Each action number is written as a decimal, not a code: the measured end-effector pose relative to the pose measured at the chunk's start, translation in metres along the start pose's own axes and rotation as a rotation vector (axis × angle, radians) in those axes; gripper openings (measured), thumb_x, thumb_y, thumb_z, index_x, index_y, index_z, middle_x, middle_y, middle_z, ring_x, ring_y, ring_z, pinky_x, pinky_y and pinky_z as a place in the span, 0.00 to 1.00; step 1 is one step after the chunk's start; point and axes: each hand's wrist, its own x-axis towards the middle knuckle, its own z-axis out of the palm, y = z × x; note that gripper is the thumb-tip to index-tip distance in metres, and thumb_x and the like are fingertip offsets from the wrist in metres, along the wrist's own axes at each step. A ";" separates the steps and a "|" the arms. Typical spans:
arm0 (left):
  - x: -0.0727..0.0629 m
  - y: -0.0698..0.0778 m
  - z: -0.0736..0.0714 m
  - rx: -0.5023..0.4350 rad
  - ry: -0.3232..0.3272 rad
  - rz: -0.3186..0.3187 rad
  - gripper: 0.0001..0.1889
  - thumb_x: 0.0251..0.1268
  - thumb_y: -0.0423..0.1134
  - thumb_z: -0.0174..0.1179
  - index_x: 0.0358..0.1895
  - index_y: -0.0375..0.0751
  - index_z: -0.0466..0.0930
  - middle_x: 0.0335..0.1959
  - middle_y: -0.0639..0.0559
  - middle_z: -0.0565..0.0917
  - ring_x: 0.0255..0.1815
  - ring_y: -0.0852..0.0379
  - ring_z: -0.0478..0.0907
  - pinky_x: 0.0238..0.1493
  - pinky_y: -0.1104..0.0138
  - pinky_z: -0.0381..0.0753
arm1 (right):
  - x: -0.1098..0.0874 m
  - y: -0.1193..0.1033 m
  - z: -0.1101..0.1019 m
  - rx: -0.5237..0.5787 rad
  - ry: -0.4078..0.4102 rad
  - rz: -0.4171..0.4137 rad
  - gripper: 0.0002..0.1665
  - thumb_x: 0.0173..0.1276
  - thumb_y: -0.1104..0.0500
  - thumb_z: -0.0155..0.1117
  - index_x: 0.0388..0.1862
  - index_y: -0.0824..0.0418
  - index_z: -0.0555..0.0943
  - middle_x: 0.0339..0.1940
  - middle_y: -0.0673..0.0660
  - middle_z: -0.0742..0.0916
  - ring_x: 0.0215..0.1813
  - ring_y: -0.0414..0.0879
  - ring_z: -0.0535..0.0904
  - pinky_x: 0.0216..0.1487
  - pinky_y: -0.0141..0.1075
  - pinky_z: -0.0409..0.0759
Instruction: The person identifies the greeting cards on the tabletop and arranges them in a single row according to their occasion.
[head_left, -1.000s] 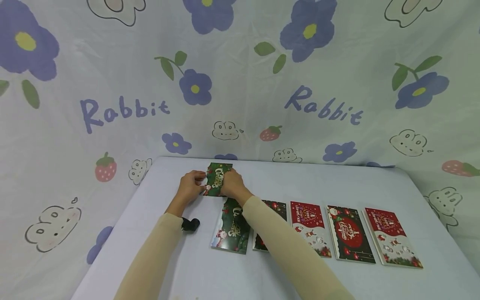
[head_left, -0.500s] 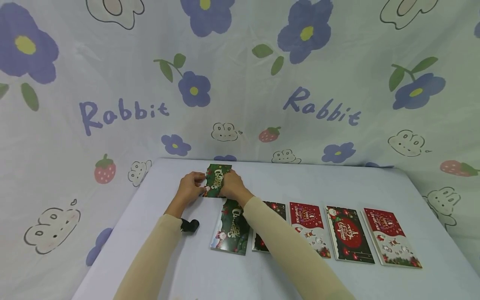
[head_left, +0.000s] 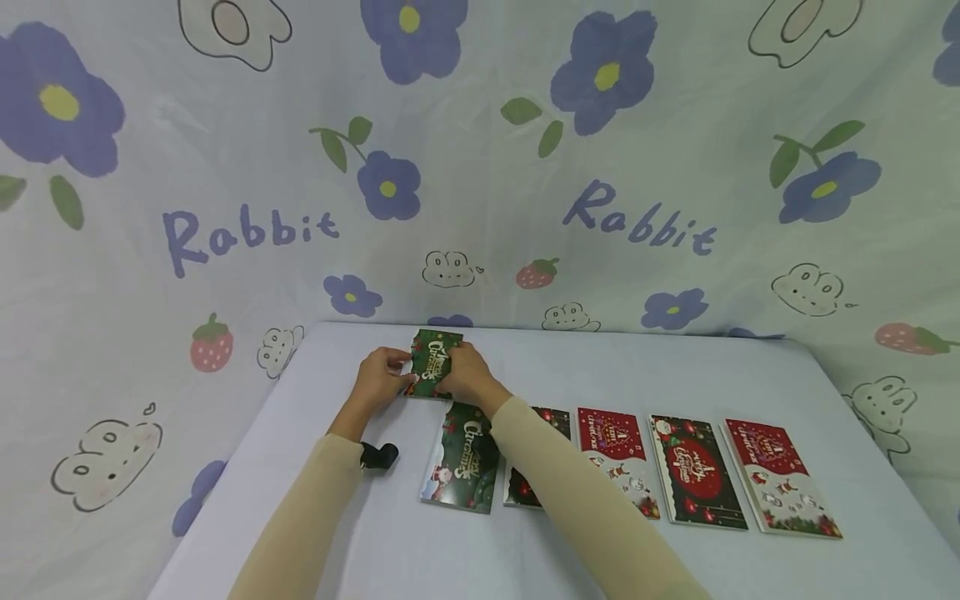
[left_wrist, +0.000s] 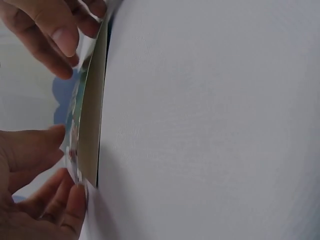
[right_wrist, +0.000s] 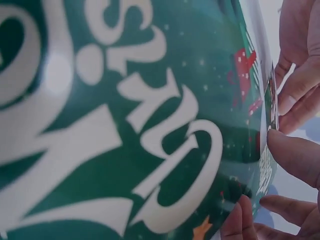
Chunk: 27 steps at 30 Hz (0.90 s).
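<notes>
Both hands are at a small green "Merry Christmas" booklet (head_left: 431, 364) near the table's far edge. My left hand (head_left: 377, 379) holds its left edge between thumb and fingers. At the right side, my right hand (head_left: 468, 379) grips it, fingers over part of the cover. In the left wrist view the booklet's pale edge (left_wrist: 91, 115) appears slightly bowed close over the cloth, the left hand (left_wrist: 42, 190) at its lower end and the right hand (left_wrist: 50, 30) at its upper end. A second green booklet (head_left: 461, 462) lies just nearer, under the right wrist.
To the right lie a dark booklet (head_left: 551, 419) partly hidden by the right sleeve, a red-and-white one (head_left: 617, 450), a dark one with a red circle (head_left: 697, 471) and another red-and-white one (head_left: 783, 479). White cloth covers the table (head_left: 390, 533); a patterned curtain (head_left: 480, 208) hangs behind.
The head view has tilted up slightly, so everything sits a little lower in it. Both hands stay at the green booklet, with only slight shifts of the right fingers.
</notes>
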 end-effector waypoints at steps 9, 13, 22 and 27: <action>-0.006 0.011 -0.003 -0.034 0.045 0.043 0.24 0.69 0.30 0.69 0.67 0.29 0.80 0.62 0.28 0.76 0.61 0.30 0.78 0.58 0.43 0.81 | -0.013 0.001 -0.014 0.058 0.046 -0.032 0.43 0.64 0.54 0.80 0.74 0.68 0.75 0.73 0.69 0.75 0.73 0.62 0.73 0.73 0.50 0.72; -0.012 0.022 -0.005 -0.096 0.042 0.079 0.25 0.71 0.30 0.68 0.68 0.30 0.78 0.64 0.30 0.76 0.63 0.32 0.76 0.62 0.45 0.79 | -0.021 0.001 -0.021 0.101 0.077 -0.038 0.43 0.66 0.53 0.79 0.74 0.67 0.74 0.73 0.69 0.75 0.74 0.63 0.72 0.74 0.52 0.71; -0.033 0.047 0.005 -0.163 -0.058 0.120 0.24 0.72 0.33 0.68 0.68 0.29 0.78 0.62 0.32 0.81 0.63 0.36 0.78 0.65 0.46 0.76 | -0.049 0.009 -0.039 0.248 0.111 -0.056 0.41 0.68 0.53 0.78 0.76 0.63 0.73 0.71 0.66 0.77 0.57 0.56 0.83 0.55 0.49 0.84; -0.044 0.052 0.015 -0.100 -0.132 0.129 0.22 0.71 0.34 0.69 0.65 0.30 0.81 0.60 0.36 0.84 0.59 0.40 0.80 0.62 0.46 0.79 | -0.070 0.015 -0.047 0.337 0.120 -0.057 0.39 0.69 0.56 0.77 0.75 0.62 0.74 0.71 0.65 0.77 0.61 0.58 0.82 0.55 0.50 0.84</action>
